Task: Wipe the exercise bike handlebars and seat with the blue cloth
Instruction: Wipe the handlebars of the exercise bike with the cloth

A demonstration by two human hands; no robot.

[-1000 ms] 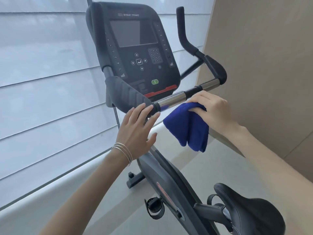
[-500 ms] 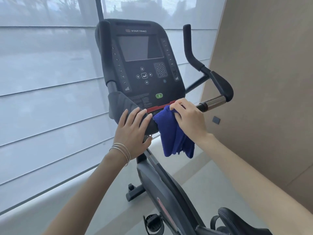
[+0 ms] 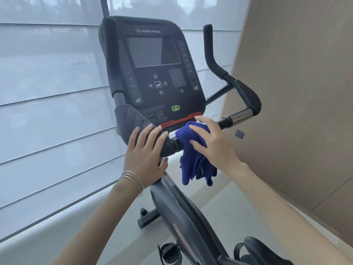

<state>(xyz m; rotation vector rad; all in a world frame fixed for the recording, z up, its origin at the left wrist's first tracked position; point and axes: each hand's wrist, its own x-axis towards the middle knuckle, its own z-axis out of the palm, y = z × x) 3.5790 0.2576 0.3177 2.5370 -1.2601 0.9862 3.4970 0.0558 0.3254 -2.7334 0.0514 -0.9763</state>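
Window blinds (image 3: pixel 47 111): they fill your left side, with open room between them and the bike.
Left hand (image 3: pixel 146 155): your fingers lie spread and flat over the black padded left grip (image 3: pixel 133 123); the thumb hangs under it, not clamped.
Console (image 3: pixel 152 73): reads "STAR TRAC" above a dark screen; numbers 3 to 21 run down its left edge, a keypad and a green button sit lower, then a red strip.
Blue cloth (image 3: pixel 193 161): draped over the crossbar just right of the left grip, its tail hanging free below.
Right hand (image 3: pixel 212 142): pressed on the cloth against the bar, fingers loosely extended.
Right handlebar (image 3: pixel 246 96): its chrome section (image 3: pixel 241 116) is bare, near the tan wall (image 3: pixel 296 92).
Seat (image 3: pixel 263 251): only its front edge shows, bottom right.
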